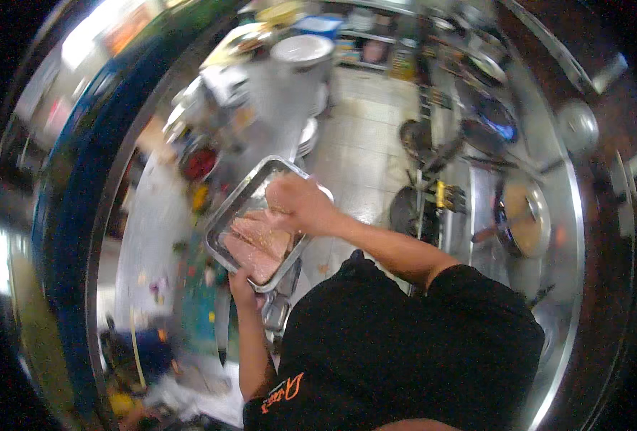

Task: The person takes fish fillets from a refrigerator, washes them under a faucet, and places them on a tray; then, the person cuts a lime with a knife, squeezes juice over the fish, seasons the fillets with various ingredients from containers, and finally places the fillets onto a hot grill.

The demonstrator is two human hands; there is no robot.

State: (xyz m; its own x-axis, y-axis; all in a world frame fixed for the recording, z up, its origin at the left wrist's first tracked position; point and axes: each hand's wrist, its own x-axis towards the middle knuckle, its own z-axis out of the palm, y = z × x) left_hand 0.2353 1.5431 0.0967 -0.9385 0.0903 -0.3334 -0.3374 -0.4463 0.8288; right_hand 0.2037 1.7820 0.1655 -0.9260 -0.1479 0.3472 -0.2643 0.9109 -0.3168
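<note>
My left hand (246, 288) grips the near corner of a rectangular metal tray (214, 245), which is held tilted in front of my body. Inside it lie several pale pink slices of raw meat or fish (251, 256), dotted with small specks. Curled over the tray's far right part is my right hand (299, 204), its fingers bent down at the upper end of the slices. Blur and the back of the hand hide whether anything is pinched there. Below the tray, a knife (222, 320) lies along the edge of a green cutting board (197, 312).
A steel counter (275, 113) on the left carries stacked white plates (302, 51) and a bowl of red food (199, 163). Across the tiled floor (369, 118) stands a stove with a blue flame (504, 131) and a pan of light-brown contents (520, 218).
</note>
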